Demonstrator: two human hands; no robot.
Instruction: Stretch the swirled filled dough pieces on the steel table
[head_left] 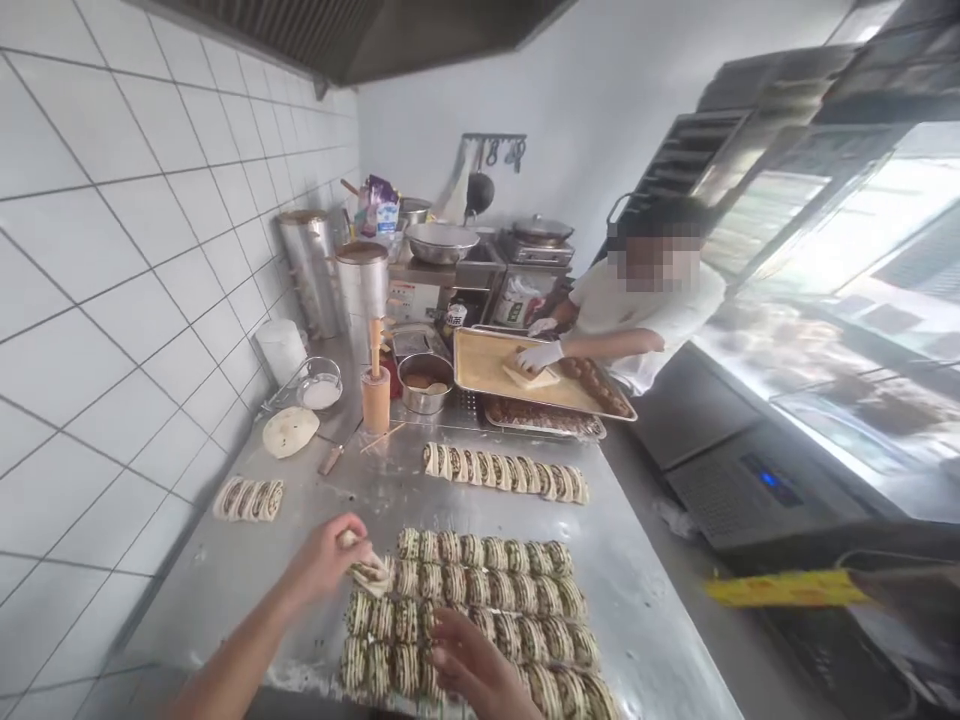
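Observation:
Filled dough pieces with dark-flecked layers stand in several tight rows on the steel table's near part. At the left end of these rows, my left hand is closed around a piece of filled dough. My right hand hovers over or touches the nearer rows, its fingers apart and partly curled, with nothing seen in it. Farther back lies a line of sliced filled dough. A shorter group of slices rests at the left.
Behind stand a wooden roller, a pot, a bowl of white powder, a flat dough round and a scraper. A gloved co-worker handles dough on a tray. The tiled wall borders the left.

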